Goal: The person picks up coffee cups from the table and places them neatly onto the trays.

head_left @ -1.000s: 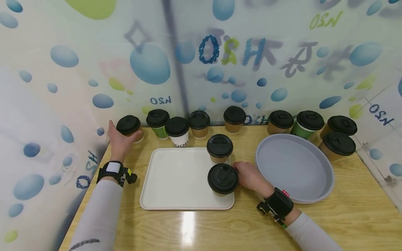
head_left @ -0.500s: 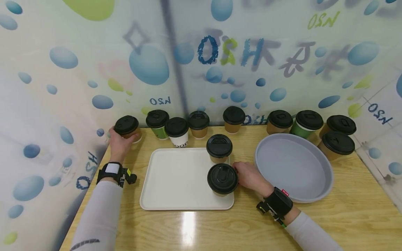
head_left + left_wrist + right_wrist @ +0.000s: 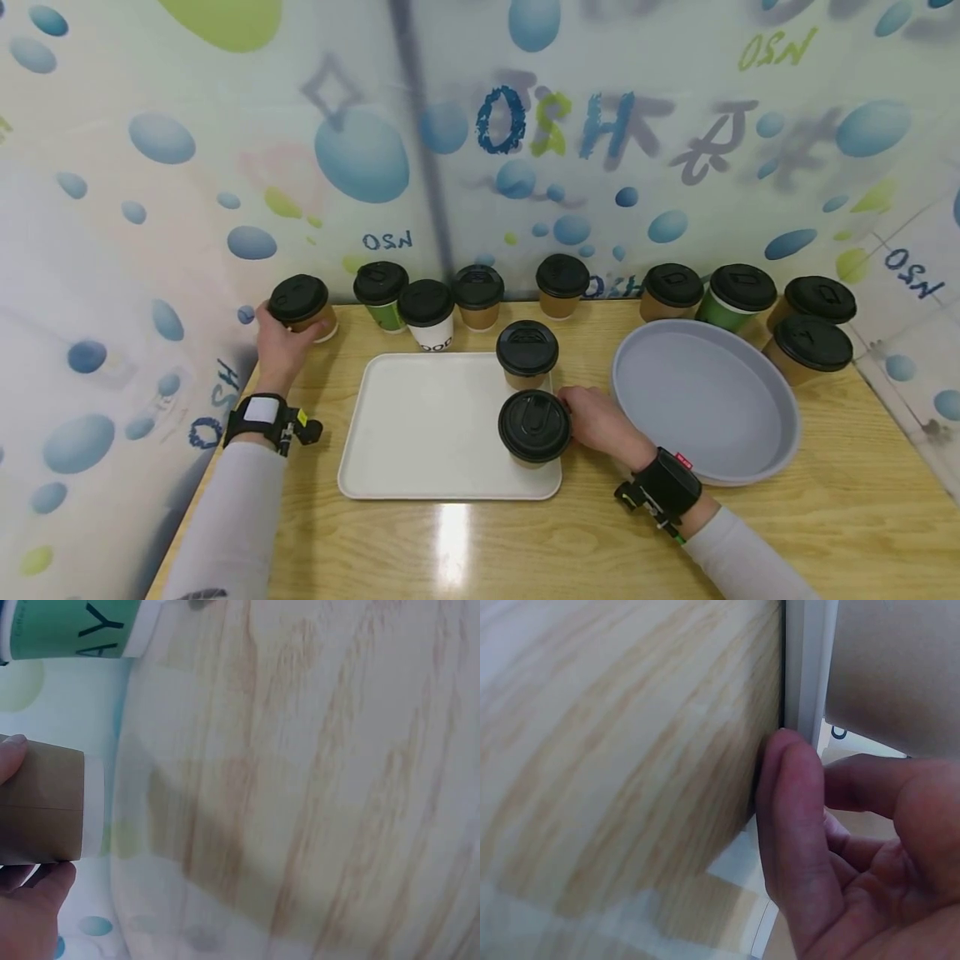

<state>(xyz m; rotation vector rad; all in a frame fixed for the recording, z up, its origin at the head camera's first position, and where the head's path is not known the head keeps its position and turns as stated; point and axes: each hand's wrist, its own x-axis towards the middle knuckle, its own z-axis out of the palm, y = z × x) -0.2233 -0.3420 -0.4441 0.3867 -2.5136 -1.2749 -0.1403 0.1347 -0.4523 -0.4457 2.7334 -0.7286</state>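
One brown cup [image 3: 45,799], lid [image 3: 298,296] up, axis near-vertical, left hand [image 3: 281,350] gripping it, right hand [image 3: 600,421] pinching tray [image 3: 438,429]

Count: 11 cups [image 3: 478,318], 11 black lids [image 3: 562,273].
By cup body: 8 brown cups [image 3: 560,307], 2 green cups [image 3: 387,317], 1 white cup [image 3: 435,336]. Trays: 1 white tray [image 3: 427,433], 1 grey tray [image 3: 705,400]. Also 1 desk [image 3: 390,550], 1 left hand [image 3: 282,346], 1 right hand [image 3: 602,421], 2 black wrist straps [image 3: 666,483], 2 sleeves [image 3: 236,508].
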